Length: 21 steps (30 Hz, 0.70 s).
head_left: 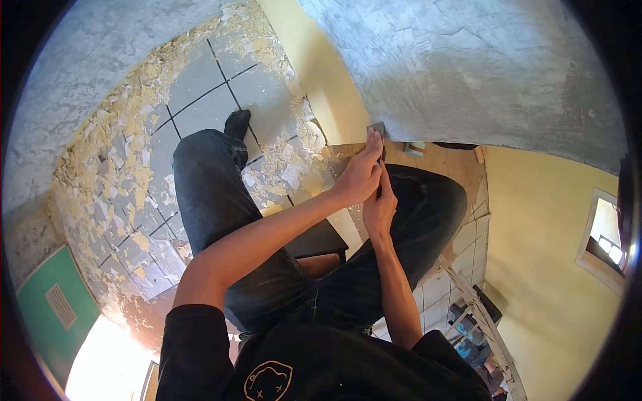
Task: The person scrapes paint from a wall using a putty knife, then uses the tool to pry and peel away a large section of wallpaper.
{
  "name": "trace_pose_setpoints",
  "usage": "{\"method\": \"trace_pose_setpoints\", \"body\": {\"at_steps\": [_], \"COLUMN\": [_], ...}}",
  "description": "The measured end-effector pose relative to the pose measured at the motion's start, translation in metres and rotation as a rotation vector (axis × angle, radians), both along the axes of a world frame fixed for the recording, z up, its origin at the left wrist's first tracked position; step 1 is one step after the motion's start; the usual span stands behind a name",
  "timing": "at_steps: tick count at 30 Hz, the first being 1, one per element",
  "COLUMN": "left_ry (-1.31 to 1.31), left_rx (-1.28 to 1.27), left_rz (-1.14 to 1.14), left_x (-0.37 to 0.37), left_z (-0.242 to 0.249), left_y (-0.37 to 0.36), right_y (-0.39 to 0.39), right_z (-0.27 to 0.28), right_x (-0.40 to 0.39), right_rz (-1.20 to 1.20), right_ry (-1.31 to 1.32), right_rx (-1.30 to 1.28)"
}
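A small flat scraper [376, 127] with a grey blade touches the lower edge of the grey wall [468, 80], where it meets a yellow strip [334, 80]. My left hand [360, 175] reaches across from the left, its fingers stretched up and pressed on the tool near the blade. Just below and to the right, my right hand [380, 207] is closed around the tool's dark handle, which is mostly hidden by the fingers. Both hands are close together above my right knee.
Yellow and white paint flakes [144, 174] cover much of the tiled floor [200, 87]. A black stool [317, 239] is under me. At the right are a yellow wall [535, 227], a wooden ladder-like frame [485, 321] and part of another person [493, 377]. A green door [57, 301] stands lower left.
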<state>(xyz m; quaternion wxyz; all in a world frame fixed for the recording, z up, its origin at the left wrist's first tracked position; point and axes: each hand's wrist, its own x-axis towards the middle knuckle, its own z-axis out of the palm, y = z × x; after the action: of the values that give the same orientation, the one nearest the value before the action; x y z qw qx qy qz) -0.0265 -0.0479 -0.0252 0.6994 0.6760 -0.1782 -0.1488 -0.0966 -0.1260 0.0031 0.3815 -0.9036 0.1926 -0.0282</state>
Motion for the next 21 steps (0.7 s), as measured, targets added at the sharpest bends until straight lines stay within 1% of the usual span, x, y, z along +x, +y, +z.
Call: {"method": "trace_pose_setpoints", "body": {"at_steps": [1, 2, 3, 4, 6, 7, 9, 12, 13, 15, 17, 18, 20, 21], "left_ry": [-0.023, -0.044, -0.166, -0.162, -0.063, -0.059, -0.154, -0.137, -0.170, -0.146, -0.131, -0.139, -0.150, -0.167], "left_rx": [0.013, 0.024, 0.082, 0.083, 0.053, 0.052, 0.093, 0.083, 0.103, 0.083, 0.057, 0.057, 0.046, 0.066], "left_rz": [-0.015, -0.029, -0.013, -0.009, -0.051, -0.052, -0.036, -0.024, -0.023, -0.038, -0.059, -0.040, -0.032, -0.014], "left_x": [-0.002, -0.004, -0.004, -0.005, -0.008, -0.009, -0.005, 0.001, 0.003, 0.004, 0.008, 0.009, 0.012, 0.017], "left_z": [0.003, 0.005, 0.006, 0.006, 0.006, 0.004, 0.003, -0.001, -0.003, -0.006, -0.009, -0.011, -0.016, -0.017], "left_y": [0.001, 0.001, 0.000, -0.001, -0.003, -0.003, -0.002, -0.001, 0.000, 0.000, 0.000, 0.000, 0.000, 0.002], "right_y": [-0.001, -0.002, -0.002, -0.001, 0.000, 0.001, 0.001, 0.003, 0.004, 0.009, 0.012, 0.011, 0.008, 0.009], "right_z": [-0.001, 0.000, 0.006, 0.009, 0.006, 0.006, 0.003, -0.008, -0.010, -0.007, 0.004, 0.004, -0.001, -0.003], "right_x": [-0.002, -0.006, -0.008, -0.009, -0.010, -0.010, -0.007, -0.002, -0.001, -0.001, 0.002, 0.004, 0.010, 0.014], "right_rz": [0.015, 0.020, -0.015, -0.051, -0.042, -0.042, -0.041, -0.036, -0.033, -0.028, -0.070, -0.075, -0.041, 0.002], "right_ry": [-0.070, -0.070, -0.019, 0.035, 0.005, -0.004, -0.014, -0.046, -0.083, -0.121, 0.010, 0.005, -0.037, -0.101], "right_rx": [-0.028, -0.026, -0.006, 0.013, 0.008, 0.009, 0.005, -0.021, -0.018, -0.015, -0.006, -0.014, 0.063, -0.003]}}
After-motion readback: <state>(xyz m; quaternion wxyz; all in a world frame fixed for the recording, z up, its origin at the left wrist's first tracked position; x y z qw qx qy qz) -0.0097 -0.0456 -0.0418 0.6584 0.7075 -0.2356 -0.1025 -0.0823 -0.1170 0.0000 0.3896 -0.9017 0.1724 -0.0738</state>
